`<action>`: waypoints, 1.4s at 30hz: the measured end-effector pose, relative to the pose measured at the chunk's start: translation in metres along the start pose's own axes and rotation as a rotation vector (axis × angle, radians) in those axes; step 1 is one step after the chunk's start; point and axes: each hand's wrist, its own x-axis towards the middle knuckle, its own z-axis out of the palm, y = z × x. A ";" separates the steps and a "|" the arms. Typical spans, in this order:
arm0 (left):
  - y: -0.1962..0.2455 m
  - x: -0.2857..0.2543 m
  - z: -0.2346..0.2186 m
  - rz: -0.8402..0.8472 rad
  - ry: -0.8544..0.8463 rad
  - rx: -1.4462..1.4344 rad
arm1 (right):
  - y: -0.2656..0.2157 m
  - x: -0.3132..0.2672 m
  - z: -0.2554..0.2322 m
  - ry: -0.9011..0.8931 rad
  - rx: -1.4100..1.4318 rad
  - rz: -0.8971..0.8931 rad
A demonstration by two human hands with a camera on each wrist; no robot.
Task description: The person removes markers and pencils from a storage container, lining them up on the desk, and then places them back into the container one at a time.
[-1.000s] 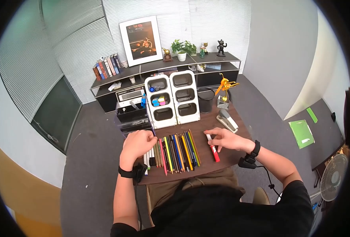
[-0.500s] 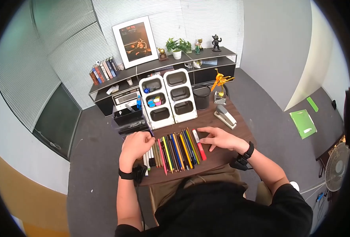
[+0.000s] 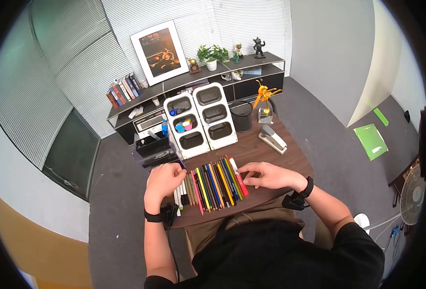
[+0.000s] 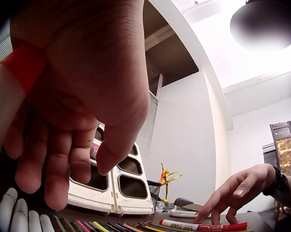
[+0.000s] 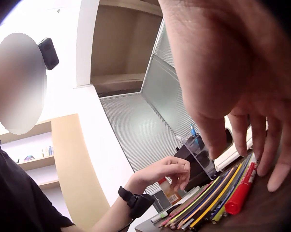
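A red and white marker point(image 3: 239, 177) lies at the right end of a row of colored pencils point(image 3: 216, 185). My right hand point(image 3: 268, 175) is just to its right, with the extended fingertips right at the marker's side. My left hand point(image 3: 164, 179) hovers over the left end of the row, above white pens point(image 3: 178, 197). Its fingers hang loosely bent with nothing gripped, as the left wrist view shows. A translucent bottle with a red-orange top point(image 5: 173, 193) stands close by the left hand; the head view hides it.
Behind the row stands a white two-column rack point(image 3: 201, 120) of dark bins, some holding small colorful items. A clear-sided organizer point(image 3: 157, 151) is at its left. To the right are a stapler point(image 3: 272, 139), a golden figurine trophy point(image 3: 266, 103) and a black mesh bin point(image 3: 242, 118).
My right hand has slid the red and white marker leftward, from apart on the table to against the pencil row. My left hand has stayed over the row's left end.
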 end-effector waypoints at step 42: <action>0.006 -0.003 -0.007 0.004 -0.013 -0.077 | -0.079 0.222 -0.040 0.347 -0.998 -0.796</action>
